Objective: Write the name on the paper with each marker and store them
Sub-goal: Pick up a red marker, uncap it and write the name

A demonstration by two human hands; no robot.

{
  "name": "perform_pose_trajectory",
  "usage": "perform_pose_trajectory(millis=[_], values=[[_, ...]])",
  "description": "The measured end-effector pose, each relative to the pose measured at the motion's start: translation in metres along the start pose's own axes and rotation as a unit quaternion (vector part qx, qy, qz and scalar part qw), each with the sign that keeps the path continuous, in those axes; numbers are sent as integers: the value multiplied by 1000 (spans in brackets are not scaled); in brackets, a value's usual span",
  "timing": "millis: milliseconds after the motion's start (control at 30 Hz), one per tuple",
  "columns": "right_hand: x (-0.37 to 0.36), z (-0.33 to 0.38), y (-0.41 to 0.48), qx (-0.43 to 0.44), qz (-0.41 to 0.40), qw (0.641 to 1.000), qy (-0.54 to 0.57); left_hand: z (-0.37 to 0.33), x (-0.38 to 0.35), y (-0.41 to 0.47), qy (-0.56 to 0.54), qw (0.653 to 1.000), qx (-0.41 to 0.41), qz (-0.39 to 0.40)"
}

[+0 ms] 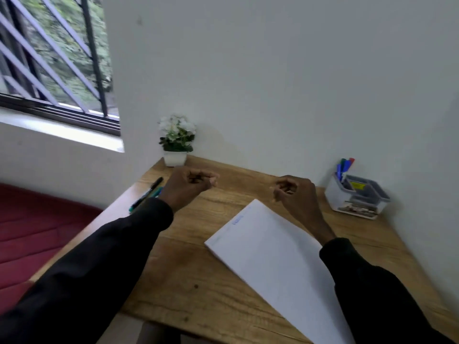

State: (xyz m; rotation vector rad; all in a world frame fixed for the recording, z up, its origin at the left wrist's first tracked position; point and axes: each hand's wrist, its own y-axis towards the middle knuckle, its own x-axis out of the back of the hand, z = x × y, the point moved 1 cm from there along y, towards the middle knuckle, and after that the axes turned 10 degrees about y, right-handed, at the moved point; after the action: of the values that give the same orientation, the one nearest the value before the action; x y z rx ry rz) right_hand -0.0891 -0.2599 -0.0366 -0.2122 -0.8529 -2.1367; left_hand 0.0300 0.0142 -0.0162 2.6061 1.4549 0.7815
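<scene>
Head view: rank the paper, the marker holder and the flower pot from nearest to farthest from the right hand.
1. Paper: its far corner lies just below the right hand.
2. Marker holder: off to the hand's right, against the wall.
3. Flower pot: at the table's far left corner, beyond the left hand.

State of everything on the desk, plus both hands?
paper: flat on table, faint blue writing at far corner.
loose markers: lying at table's left edge.
stored markers: standing in organizer.
left hand: fingers curled, holding nothing.
right hand: fingers curled, holding nothing.
flower pot: upright.
</scene>
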Motion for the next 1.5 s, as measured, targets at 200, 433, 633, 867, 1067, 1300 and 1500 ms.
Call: perform_pose_trajectory(millis=[200, 433, 633, 867, 1067, 1300, 1500], values=[[-74, 31, -12, 38, 124, 991, 16, 23, 60, -25, 41, 997, 15, -70], [-135, 59, -10, 109, 226, 968, 3, 45, 98, -45, 99, 992, 30, -76], [-172, 81, -9, 198, 334, 917, -89, 59, 98, -53, 104, 992, 38, -60], [-188, 94, -16, 216, 408, 872, -161, 63, 98, -54, 101, 992, 32, -69], [-171, 68, -11, 217, 411, 861, -207, 59, 93, -50, 101, 992, 31, -65], [-98, 64, -8, 93, 200, 972, 81, 34, 51, -32, 43, 999, 3, -28], [-47, 76, -8, -58, 118, 929, 346, -9, -9, -7, 33, 996, -61, 56]])
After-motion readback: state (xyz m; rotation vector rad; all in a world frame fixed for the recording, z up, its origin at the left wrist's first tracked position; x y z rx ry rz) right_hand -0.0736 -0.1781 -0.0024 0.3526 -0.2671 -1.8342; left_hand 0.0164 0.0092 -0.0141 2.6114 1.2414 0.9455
